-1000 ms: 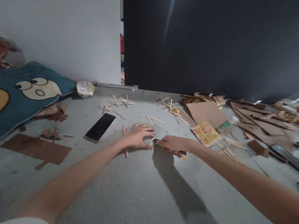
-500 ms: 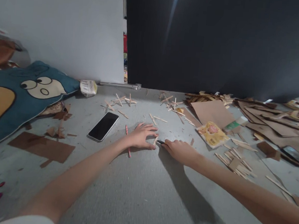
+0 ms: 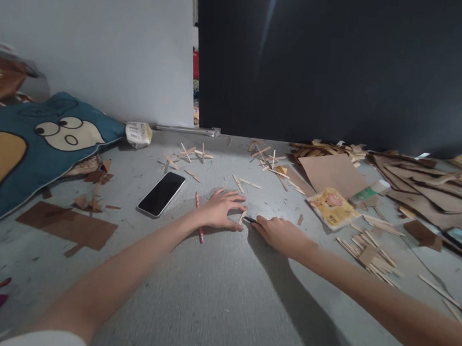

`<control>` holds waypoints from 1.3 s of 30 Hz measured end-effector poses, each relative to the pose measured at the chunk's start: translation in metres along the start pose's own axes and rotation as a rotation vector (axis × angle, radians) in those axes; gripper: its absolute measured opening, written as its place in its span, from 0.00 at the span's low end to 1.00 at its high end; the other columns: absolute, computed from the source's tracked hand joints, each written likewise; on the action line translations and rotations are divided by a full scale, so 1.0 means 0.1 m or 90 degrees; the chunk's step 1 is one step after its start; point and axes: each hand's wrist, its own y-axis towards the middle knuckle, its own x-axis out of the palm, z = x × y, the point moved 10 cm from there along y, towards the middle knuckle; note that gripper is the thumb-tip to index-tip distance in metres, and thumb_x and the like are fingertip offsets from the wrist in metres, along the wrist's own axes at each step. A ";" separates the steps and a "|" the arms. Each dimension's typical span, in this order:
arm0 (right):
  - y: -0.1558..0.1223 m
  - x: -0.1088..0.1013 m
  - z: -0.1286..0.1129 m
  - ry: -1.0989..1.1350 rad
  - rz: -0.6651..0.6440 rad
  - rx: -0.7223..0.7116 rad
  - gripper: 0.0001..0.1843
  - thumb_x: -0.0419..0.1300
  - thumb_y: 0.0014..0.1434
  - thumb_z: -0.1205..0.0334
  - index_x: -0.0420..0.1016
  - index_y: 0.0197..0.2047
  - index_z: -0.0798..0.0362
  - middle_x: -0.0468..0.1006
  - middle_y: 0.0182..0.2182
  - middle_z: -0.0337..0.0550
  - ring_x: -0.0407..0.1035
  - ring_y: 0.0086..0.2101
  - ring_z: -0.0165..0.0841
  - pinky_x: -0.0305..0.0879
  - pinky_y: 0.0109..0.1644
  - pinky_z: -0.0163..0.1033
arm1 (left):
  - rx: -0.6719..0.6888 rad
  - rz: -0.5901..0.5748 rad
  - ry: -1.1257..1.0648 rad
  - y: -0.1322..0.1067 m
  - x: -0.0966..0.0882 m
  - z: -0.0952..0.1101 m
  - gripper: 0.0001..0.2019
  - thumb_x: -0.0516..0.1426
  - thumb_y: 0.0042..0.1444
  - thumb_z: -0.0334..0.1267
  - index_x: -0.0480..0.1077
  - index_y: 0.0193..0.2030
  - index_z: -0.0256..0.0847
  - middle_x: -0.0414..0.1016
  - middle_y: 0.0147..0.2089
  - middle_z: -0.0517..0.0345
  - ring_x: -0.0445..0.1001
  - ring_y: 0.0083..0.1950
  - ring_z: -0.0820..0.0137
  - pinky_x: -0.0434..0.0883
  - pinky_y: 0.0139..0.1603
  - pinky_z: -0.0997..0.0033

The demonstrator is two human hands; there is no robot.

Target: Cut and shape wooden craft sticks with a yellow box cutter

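Near the middle of the grey surface, my left hand (image 3: 223, 209) pins a short wooden stick (image 3: 243, 215) between thumb and fingertips. My right hand (image 3: 280, 232) is closed round a slim dark pen-like tool (image 3: 250, 219), whose tip meets or nearly meets the stick's right side. Whether this tool is a pen or a blade is too small to tell. A red patterned pencil-like rod (image 3: 197, 199) lies partly hidden under my left wrist. Beyond my hands lie loose wooden sticks (image 3: 250, 183) and small crossed-stick pieces (image 3: 203, 154).
A phone (image 3: 161, 194) lies left of my hands, by brown card (image 3: 67, 225) and a blue cushion (image 3: 75, 123). To the right are a yellow packet (image 3: 333, 207), a glue stick (image 3: 369, 191), a stick pile (image 3: 368, 253) and cardboard scraps (image 3: 426, 183). A dark panel (image 3: 335, 69) rises behind.
The view has shifted slightly, so everything sits a little further right. Both hands keep nearly the same pose around the stick.
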 end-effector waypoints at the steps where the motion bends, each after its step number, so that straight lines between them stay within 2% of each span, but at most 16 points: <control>1: 0.00 0.00 0.00 0.000 0.000 -0.001 0.24 0.41 0.78 0.51 0.73 0.56 0.54 0.84 0.39 0.57 0.82 0.42 0.48 0.71 0.40 0.43 | -0.001 0.001 0.000 0.00 0.00 0.00 0.29 0.69 0.53 0.58 0.76 0.60 0.53 0.63 0.76 0.55 0.52 0.79 0.50 0.42 0.78 0.39; 24: -0.01 0.00 -0.07 -0.034 0.014 0.005 0.24 0.41 0.78 0.51 0.73 0.56 0.56 0.84 0.40 0.58 0.83 0.40 0.47 0.74 0.39 0.43 | 0.008 -0.003 -0.011 0.00 0.03 -0.01 0.30 0.67 0.54 0.61 0.76 0.60 0.50 0.63 0.76 0.51 0.51 0.79 0.48 0.41 0.78 0.38; 32: 0.00 -0.01 -0.11 -0.046 0.032 0.002 0.23 0.41 0.78 0.54 0.73 0.55 0.57 0.84 0.39 0.59 0.83 0.40 0.47 0.74 0.37 0.42 | 0.003 -0.018 -0.004 0.01 0.04 0.01 0.27 0.68 0.54 0.58 0.78 0.58 0.50 0.63 0.76 0.51 0.52 0.79 0.48 0.41 0.78 0.37; 39: -0.05 0.05 -0.07 -0.045 0.035 0.014 0.22 0.41 0.78 0.53 0.72 0.54 0.56 0.84 0.38 0.56 0.83 0.39 0.47 0.72 0.35 0.41 | 0.008 -0.010 -0.014 -0.03 0.00 0.02 0.29 0.67 0.55 0.59 0.76 0.62 0.55 0.61 0.77 0.54 0.52 0.79 0.49 0.40 0.78 0.39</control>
